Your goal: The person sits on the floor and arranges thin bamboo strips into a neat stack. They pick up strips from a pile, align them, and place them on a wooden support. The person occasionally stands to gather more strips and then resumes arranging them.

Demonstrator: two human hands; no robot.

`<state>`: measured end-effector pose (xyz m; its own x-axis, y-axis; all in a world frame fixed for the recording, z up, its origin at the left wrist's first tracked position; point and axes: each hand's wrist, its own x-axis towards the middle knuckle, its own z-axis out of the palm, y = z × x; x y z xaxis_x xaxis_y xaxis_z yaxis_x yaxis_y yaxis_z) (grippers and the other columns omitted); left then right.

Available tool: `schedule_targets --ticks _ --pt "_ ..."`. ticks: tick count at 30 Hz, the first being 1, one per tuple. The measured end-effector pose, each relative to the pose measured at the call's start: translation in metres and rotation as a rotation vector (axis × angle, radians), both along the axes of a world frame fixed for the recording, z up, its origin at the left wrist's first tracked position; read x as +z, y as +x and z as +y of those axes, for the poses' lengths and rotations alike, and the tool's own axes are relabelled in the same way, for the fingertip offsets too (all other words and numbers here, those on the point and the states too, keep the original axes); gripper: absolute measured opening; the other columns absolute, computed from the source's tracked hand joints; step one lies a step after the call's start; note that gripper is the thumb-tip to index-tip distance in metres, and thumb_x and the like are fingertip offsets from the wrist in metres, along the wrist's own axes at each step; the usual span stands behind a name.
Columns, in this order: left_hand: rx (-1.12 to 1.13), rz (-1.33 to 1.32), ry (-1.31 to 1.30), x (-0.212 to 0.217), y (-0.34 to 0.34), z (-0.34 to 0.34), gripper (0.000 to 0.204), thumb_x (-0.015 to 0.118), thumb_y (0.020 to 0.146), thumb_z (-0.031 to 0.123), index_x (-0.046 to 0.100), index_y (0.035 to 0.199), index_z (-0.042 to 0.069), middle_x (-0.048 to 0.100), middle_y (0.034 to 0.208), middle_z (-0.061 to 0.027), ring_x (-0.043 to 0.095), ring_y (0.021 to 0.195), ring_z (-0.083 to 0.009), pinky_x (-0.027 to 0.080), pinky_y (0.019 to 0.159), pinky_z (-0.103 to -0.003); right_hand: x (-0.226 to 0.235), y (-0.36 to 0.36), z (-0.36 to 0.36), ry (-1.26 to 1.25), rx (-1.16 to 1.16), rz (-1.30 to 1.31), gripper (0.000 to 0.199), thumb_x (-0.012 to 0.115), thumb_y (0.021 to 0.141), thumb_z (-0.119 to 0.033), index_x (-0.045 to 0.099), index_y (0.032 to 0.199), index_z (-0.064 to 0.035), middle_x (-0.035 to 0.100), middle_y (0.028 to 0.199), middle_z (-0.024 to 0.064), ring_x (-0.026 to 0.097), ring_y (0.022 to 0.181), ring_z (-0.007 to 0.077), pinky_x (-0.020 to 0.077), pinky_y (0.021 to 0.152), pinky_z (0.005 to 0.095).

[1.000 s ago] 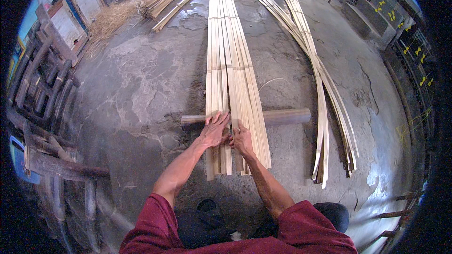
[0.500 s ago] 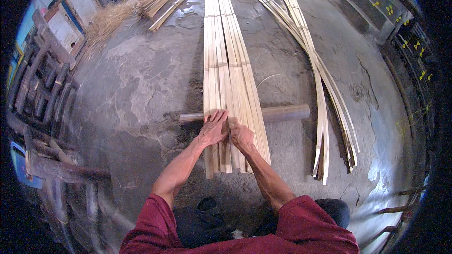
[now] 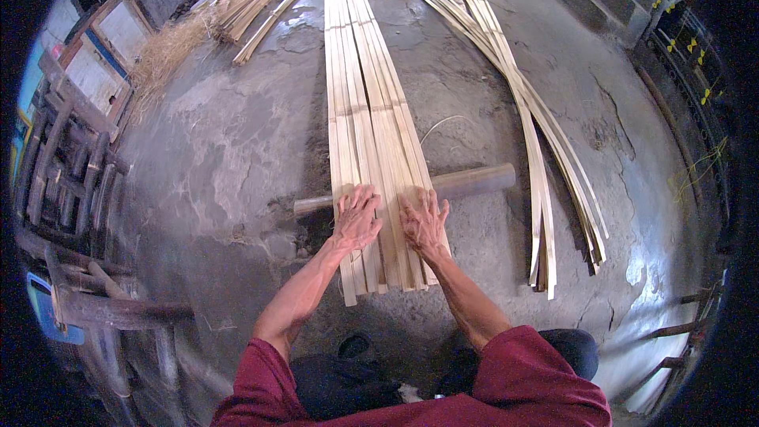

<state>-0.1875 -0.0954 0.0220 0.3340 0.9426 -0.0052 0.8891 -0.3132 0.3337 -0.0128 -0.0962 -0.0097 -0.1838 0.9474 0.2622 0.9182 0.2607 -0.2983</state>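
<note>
Nearest me: my maroon sleeves (image 3: pixel 265 383), and below them my dark trousers (image 3: pixel 340 386).

Left edge, near: one blue object (image 3: pixel 57 312), partly hidden by timber; whether it is a container I cannot tell.

Item, left hand (image 3: pixel 356 220): mine, palm down, fingers spread, resting on the left part of the pale slats (image 3: pixel 385 160).

Item, right hand (image 3: pixel 425 226): mine, apart from the left, fingers loosely spread over the right part of the same slats, clamped on nothing that I can see.

The slats: long, flat, side by side, running straight away from me between and beyond my hands; near ends uneven, darker bands across, a narrow dark gap farther up.

Beneath them, crosswise: one brown pole (image 3: pixel 478 180), both ends showing.

To the right, well apart: long pale strips (image 3: pixel 518 87), two bunches crossing on the grey floor (image 3: pixel 237 134).

Beyond the pole: one thin curved strand (image 3: pixel 447 118).

Far left: a straw heap (image 3: pixel 170 55), with further strips (image 3: pixel 281 1) beside it.

Far right: a low concrete structure (image 3: pixel 597 6), trough-like; its contents I cannot make out.
</note>
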Motion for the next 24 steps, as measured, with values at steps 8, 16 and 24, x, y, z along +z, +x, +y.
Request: schedule_targets --ticks 8,16,24 --pt "0.050 0.029 -0.049 0.006 0.030 0.012 0.067 0.056 0.073 0.034 0.031 0.121 -0.004 0.024 0.132 -0.0168 0.009 0.127 -0.0282 0.010 0.096 -0.051 0.010 0.023 0.001 0.020 -0.200 0.164 0.037 0.050 0.079 -0.028 0.049 0.115 -0.0193 0.036 0.124 0.0149 0.034 0.114 0.0330 0.0227 0.091 0.0525" --pt "-0.035 0.112 -0.169 0.004 0.035 0.026 0.107 0.063 0.055 0.061 0.018 0.128 -0.004 0.014 0.137 -0.0179 0.009 0.129 -0.0274 0.006 0.097 -0.055 0.007 0.037 0.000 -0.314 -0.258 0.419 0.042 0.056 0.075 -0.027 0.048 0.113 -0.0109 0.055 0.087 0.0168 0.056 0.076 0.0335 0.0451 0.068 0.0387" --pt "-0.143 0.070 -0.094 0.002 0.020 0.039 0.119 0.064 0.041 0.069 0.023 0.126 -0.004 0.019 0.135 -0.0193 0.013 0.127 -0.0289 0.007 0.096 -0.056 -0.007 0.043 0.021 -0.488 -0.165 0.789 0.035 0.069 0.064 -0.012 0.049 0.090 -0.0038 0.054 0.070 0.0080 0.052 0.061 0.0142 0.0438 0.052 0.0293"
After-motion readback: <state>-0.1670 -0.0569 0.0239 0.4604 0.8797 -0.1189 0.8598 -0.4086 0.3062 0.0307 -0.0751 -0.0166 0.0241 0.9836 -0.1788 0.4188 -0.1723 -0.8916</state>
